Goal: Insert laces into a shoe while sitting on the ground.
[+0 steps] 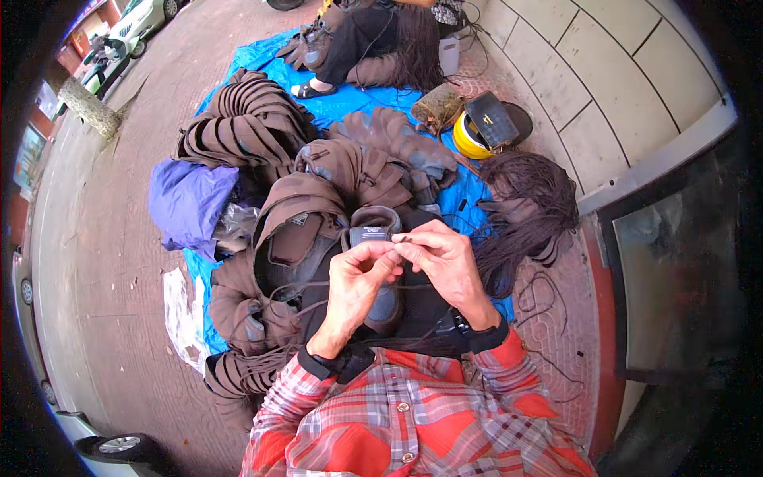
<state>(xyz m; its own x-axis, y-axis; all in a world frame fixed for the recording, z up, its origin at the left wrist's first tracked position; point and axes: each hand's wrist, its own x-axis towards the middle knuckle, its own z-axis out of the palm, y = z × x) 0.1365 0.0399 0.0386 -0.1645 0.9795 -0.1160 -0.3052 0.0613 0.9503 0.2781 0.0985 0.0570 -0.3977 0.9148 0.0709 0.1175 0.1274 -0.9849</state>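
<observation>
My left hand [359,278] and my right hand [447,266] meet above my lap, thumbs and fingertips pinched together. Between them is the tip of a thin dark brown shoelace [404,238]. Other lace strands [306,285] trail off beside my left wrist. Right under the hands sits a grey-brown shoe upper [377,215], its dark tongue label [370,234] facing up; my fingers cover part of it. Against it on the left lies a stack of brown shoe uppers [298,191] nested in one another.
More nested uppers [246,119] cover the blue tarp [266,52]. A large bundle of dark laces [528,191] lies at right, near a yellow bucket [469,139] with a black purse [491,119]. A purple cloth [191,203] is at left. Another person [366,40] sits at the far end.
</observation>
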